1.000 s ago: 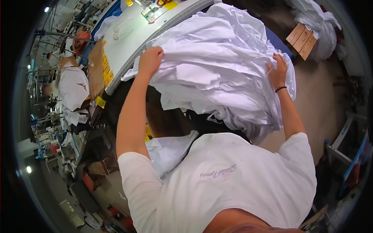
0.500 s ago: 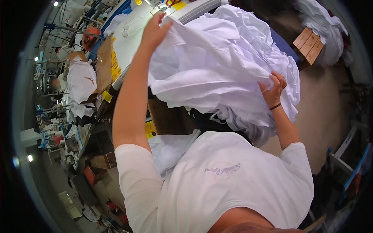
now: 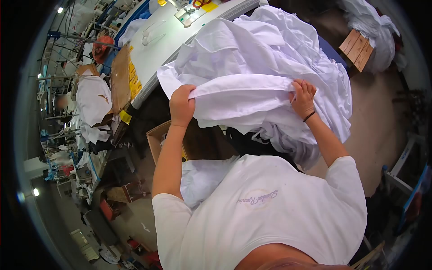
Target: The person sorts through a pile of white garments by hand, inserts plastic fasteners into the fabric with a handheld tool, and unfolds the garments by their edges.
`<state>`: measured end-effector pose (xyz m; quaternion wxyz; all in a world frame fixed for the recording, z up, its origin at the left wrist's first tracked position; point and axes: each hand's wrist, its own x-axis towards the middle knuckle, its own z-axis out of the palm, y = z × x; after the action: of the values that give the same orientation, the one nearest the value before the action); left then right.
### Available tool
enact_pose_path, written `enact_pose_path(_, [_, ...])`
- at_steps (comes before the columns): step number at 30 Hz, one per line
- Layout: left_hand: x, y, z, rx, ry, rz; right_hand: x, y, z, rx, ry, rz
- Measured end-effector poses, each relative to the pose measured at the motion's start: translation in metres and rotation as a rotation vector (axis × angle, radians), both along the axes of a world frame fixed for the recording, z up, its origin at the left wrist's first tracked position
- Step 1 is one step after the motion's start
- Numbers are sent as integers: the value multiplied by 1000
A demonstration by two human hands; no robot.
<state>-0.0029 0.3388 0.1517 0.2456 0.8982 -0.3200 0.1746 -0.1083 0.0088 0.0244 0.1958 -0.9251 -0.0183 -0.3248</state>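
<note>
A folded edge of white fabric (image 3: 243, 90) is stretched between my two hands. My left hand (image 3: 182, 105) is closed on one end of that edge, just off the front of the white table (image 3: 155, 49). At the other end my right hand (image 3: 303, 96), with a dark band at the wrist, pinches the cloth. Behind and to the right, a large heap of white fabric (image 3: 279, 40) lies bunched and hangs down over the table's edge. Where the held piece ends and the heap begins, I cannot tell.
At the table's back sits a lit machine plate (image 3: 190, 15), with orange-handled scissors (image 3: 201, 3) beyond it. A cardboard box (image 3: 157, 137) stands below on the left. White cloth (image 3: 202, 175) lies by my lap. A wooden stool (image 3: 356, 50) is at the far right.
My left hand has come down and toward me from beside the machine plate, bringing the fabric edge along. My right hand has shifted slightly left. The machine plate is now uncovered.
</note>
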Motion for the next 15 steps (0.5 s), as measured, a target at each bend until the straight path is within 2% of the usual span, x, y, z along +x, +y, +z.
enact_pose_path(3, [14,-5,4,-99,12,-30,9,-3,-1,-27,5,-67])
enact_pose_path(5, [31,-16,3,115,108,56,12,-4,2,-18,-41,-65])
enact_pose_path(6, [46,-23,1,113,101,52,14,-6,2,-20,-48,-70])
enact_pose_path(8, [76,-35,-4,210,-155,27,11,-9,-1,-35,-46,12])
enact_pose_path(11, [108,-47,0,346,-160,-49,9,-5,16,18,-115,0])
enact_pose_path(14, [150,-45,-6,532,15,-132,8,-7,17,75,-156,29])
enact_pose_path(15, [164,-44,-7,551,161,-188,7,-7,18,83,-150,26])
